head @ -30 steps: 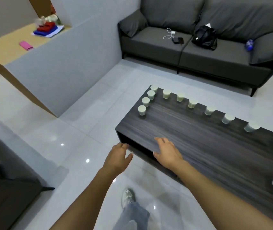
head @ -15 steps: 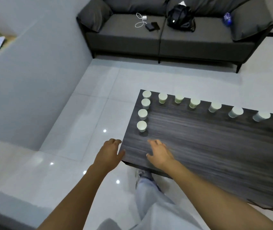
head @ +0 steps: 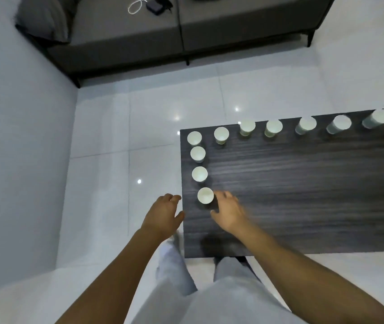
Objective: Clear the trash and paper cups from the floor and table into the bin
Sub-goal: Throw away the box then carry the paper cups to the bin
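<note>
Several white paper cups stand upright along the left and far edges of the dark wood table [head: 303, 195]. The nearest cup [head: 205, 195] is at the table's left edge, with another cup [head: 199, 174] just beyond it. My right hand [head: 227, 212] hovers over the table right beside the nearest cup, fingers spread and blurred, their tips next to its right side; no grip shows. Off the table's left edge, my left hand [head: 163, 213] hangs over the floor with loosely curled fingers, holding nothing. No bin is in view.
A grey sofa [head: 163, 36] stands at the far side with a white cable [head: 134, 5] and a dark device on its seat. A grey partition wall [head: 18, 136] runs along the left. White tiled floor [head: 127, 136] surrounds the table. My legs stand at the table's near edge.
My view has tilted down and closer to the table. My right hand has moved forward to the nearest cup. My left hand has stayed beside the table's left edge.
</note>
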